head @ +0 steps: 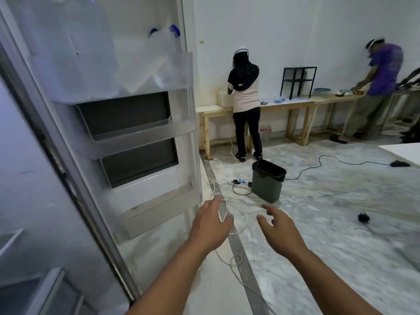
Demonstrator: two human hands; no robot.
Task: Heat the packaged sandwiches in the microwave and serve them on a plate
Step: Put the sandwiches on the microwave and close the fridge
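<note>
An open fridge door fills the left of the view, its clear shelves facing me. The top shelf holds large clear water bottles with blue caps. My left hand hovers just right of the door's lower edge, fingers spread, holding nothing. To its right, my right hand is also held out over the floor, fingers apart and empty. No sandwiches, microwave or plate can be seen. The fridge interior at the far left is dim and blurred.
A dark green bin stands on the marble floor ahead, with a power strip and cables around it. Two people work at wooden benches along the far wall. A white counter corner juts in at the right.
</note>
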